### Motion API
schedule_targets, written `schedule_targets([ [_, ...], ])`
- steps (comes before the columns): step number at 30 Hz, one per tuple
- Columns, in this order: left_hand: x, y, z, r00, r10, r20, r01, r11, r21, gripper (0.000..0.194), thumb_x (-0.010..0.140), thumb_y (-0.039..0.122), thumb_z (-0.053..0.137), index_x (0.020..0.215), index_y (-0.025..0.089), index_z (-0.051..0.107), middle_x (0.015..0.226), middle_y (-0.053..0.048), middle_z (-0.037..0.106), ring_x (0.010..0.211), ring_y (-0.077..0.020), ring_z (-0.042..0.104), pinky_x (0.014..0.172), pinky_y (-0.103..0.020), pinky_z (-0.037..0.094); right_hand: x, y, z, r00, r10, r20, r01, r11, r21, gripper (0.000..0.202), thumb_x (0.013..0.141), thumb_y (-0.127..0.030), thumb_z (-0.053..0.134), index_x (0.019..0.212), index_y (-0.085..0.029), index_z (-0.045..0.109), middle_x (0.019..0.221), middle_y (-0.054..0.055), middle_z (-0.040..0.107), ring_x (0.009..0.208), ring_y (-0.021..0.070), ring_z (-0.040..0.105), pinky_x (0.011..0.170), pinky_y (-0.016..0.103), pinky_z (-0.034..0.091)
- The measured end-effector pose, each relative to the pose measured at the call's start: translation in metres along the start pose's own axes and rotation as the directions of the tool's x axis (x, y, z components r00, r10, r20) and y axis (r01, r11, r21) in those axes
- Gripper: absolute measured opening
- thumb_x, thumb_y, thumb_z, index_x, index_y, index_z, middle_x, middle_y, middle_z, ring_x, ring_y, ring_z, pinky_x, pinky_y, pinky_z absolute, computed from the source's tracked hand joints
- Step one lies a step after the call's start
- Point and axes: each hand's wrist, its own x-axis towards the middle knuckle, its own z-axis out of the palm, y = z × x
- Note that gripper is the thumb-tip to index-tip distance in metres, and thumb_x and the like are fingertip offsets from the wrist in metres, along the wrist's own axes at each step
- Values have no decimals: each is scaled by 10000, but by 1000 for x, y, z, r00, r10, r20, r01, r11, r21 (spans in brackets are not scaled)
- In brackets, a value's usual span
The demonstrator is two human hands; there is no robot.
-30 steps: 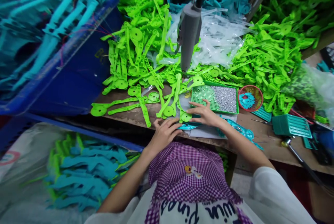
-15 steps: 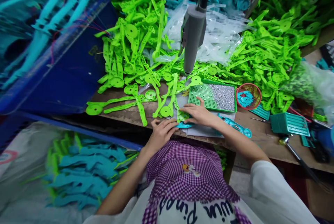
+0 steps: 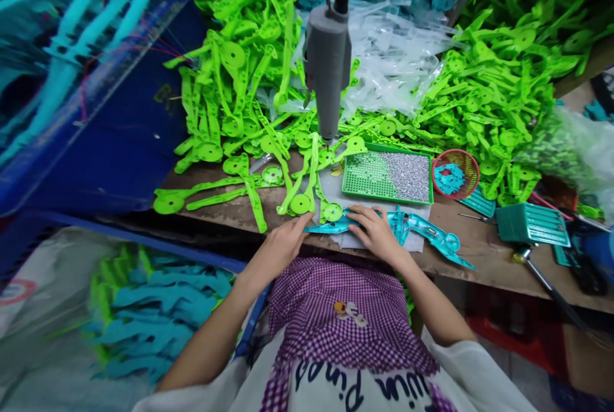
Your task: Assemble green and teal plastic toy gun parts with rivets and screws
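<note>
A long blue plastic part (image 3: 425,228) lies along the table's front edge on a whitish sheet. My left hand (image 3: 283,242) is at its pointed left end, fingers together and touching the tip. My right hand (image 3: 377,229) rests over its left half, with the fingers bent down onto it. Just behind my hands lie green plastic arms with round ends (image 3: 301,203). The grey powered screwdriver (image 3: 328,73) hangs above them, its tip pointing down. Behind my right hand stands a green tray (image 3: 364,194) holding many small silver screws (image 3: 410,175).
A red basket (image 3: 472,172) holds small blue pieces. Teal baskets (image 3: 532,226) and a hammer-like tool (image 3: 542,274) lie at the right. Heaps of green parts (image 3: 499,92) and clear plastic pieces (image 3: 388,54) fill the back. A blue bin (image 3: 129,111) stands at the left.
The blue part has shifted and now shows more of its length to the right. My right hand has come down onto it. The screwdriver appears further left in view.
</note>
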Motion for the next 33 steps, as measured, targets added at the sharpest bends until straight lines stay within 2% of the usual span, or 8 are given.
schedule_targets([
  [7,7,-2,-23,987,4,160,-6,1000,7,457,876,61,403,1253,232,596,1077,-98,649,962,-217,658,878,-332,513,3,-2,-4,999,21,24,-21,1000,8,306,999,-371,427,1179,-247,641,1376,74,601,1303,233,526,1028,464,361],
  [11,23,-11,-37,937,67,341,-79,997,22,494,845,32,418,1254,232,608,1134,-91,646,1018,-207,641,898,-306,500,3,-2,-3,999,32,33,-32,999,-11,304,1000,-366,425,1174,-245,643,1380,72,597,1307,231,520,1027,459,363],
  [14,31,-17,-47,920,89,381,-117,992,52,513,834,16,403,1248,231,615,1152,-90,636,1035,-201,631,918,-301,487,4,-3,-4,999,34,28,-34,999,-17,308,1002,-369,420,1176,-249,643,1381,70,597,1306,230,519,1025,454,366],
  [18,36,-14,-62,945,116,304,-129,991,23,444,826,27,399,1120,219,671,1080,-77,636,948,-189,639,868,-289,497,5,-3,-4,1000,27,16,-26,1000,-14,305,1001,-362,420,1167,-252,649,1372,78,603,1294,236,530,1030,467,362],
  [21,41,1,-68,982,152,116,-147,988,-56,327,897,121,392,1050,200,670,1026,-72,628,932,-189,631,842,-288,503,6,-2,-2,1000,21,19,-20,1000,-12,303,995,-353,431,1172,-237,649,1374,97,599,1292,250,533,1033,482,362],
  [25,44,19,-62,988,138,-73,-147,979,-138,298,965,246,372,1021,199,661,984,-62,625,922,-184,622,855,-304,499,1,-1,-1,1000,8,28,-8,1000,-17,310,987,-327,444,1212,-225,633,1384,115,589,1305,255,525,1042,490,366],
  [29,35,21,-58,996,65,-64,-75,983,-167,290,958,250,391,1011,194,670,965,-58,659,914,-188,634,848,-306,499,-4,-9,-9,997,-24,-69,27,999,44,376,967,-374,477,1299,-228,578,1358,116,607,1339,252,494,1098,505,318],
  [33,35,24,-78,998,59,22,-55,989,-134,279,941,264,421,981,209,692,931,-46,680,901,-196,637,835,-305,493,15,-22,-19,988,-87,-129,92,995,31,348,994,-322,429,1283,-223,594,1338,96,628,1320,212,513,1111,461,304],
])
